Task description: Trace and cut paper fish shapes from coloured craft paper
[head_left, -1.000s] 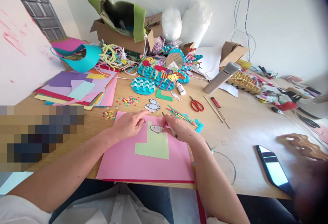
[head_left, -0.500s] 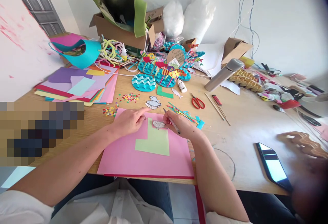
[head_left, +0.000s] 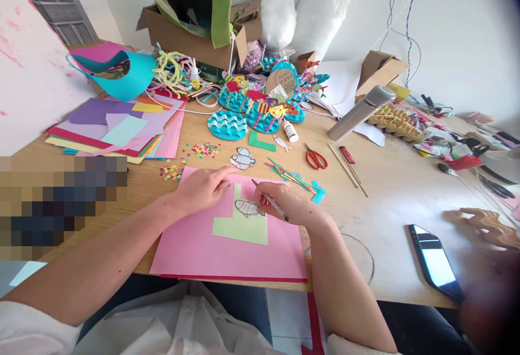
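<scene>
My right hand (head_left: 280, 201) is closed round a slim pen (head_left: 271, 200) that slants across it, and its fingertips touch the tail end of a grey paper fish cutout (head_left: 248, 208). That fish lies over a light green paper piece (head_left: 241, 229) on a large pink sheet (head_left: 227, 260). Near the pink sheet's upper left, my left hand (head_left: 207, 186) has its index finger stretched out toward more fish cutouts (head_left: 242, 158) and its other fingers curled; nothing shows in it.
Beyond my hands are confetti (head_left: 205, 150), paper strips (head_left: 294, 177), red scissors (head_left: 316, 157), sticks (head_left: 343, 165), a flask (head_left: 361, 112) and blue wavy crafts (head_left: 227, 125). Coloured paper (head_left: 93, 114) is stacked left; a phone (head_left: 434, 263) lies right.
The fish in my right hand has moved left and down onto the green paper, showing more of its body. My left hand has shifted slightly left. The camera view has moved a little.
</scene>
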`<action>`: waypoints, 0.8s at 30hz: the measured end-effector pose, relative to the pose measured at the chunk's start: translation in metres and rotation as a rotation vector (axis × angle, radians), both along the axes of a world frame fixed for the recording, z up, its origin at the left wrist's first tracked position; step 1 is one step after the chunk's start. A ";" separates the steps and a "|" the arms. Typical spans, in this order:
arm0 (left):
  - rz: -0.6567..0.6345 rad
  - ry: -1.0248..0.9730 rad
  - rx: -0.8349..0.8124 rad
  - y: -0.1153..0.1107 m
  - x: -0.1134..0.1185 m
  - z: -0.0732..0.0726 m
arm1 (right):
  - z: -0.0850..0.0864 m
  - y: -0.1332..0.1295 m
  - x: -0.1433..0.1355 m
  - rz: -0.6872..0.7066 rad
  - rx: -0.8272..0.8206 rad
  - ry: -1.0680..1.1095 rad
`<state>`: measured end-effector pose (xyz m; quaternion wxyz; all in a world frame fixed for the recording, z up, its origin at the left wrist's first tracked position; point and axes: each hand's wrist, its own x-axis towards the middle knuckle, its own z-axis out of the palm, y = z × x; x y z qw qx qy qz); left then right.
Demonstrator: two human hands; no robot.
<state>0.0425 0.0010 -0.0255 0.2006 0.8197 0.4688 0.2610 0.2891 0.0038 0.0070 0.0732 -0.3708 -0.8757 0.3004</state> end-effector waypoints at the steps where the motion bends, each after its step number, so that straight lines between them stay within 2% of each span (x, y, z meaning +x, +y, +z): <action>1: -0.003 0.005 0.001 0.000 0.000 0.000 | 0.001 0.000 0.000 0.003 0.017 -0.014; 4: -0.008 0.009 0.007 0.000 0.000 0.001 | 0.004 0.000 0.004 -0.015 0.074 0.008; 7: -0.052 -0.017 0.062 -0.005 0.002 0.007 | 0.005 0.001 0.010 -0.167 0.186 0.106; 11: -0.255 0.067 0.128 -0.027 0.012 0.022 | 0.007 0.001 0.011 -0.431 0.275 0.308; 14: -0.342 0.191 0.156 -0.050 0.021 0.027 | 0.013 -0.001 0.004 -0.449 0.223 0.396; 16: -0.389 0.314 0.209 -0.064 0.027 0.023 | 0.019 -0.003 -0.001 -0.414 0.204 0.372; 19: -0.413 0.500 0.358 -0.078 0.031 0.010 | 0.023 -0.003 -0.007 -0.377 0.228 0.327; 22: -0.366 0.589 0.494 -0.079 0.031 -0.002 | 0.018 0.000 -0.008 -0.420 0.260 0.345; 24: -0.328 0.607 0.515 -0.075 0.029 -0.005 | 0.010 0.001 -0.007 -0.452 0.279 0.375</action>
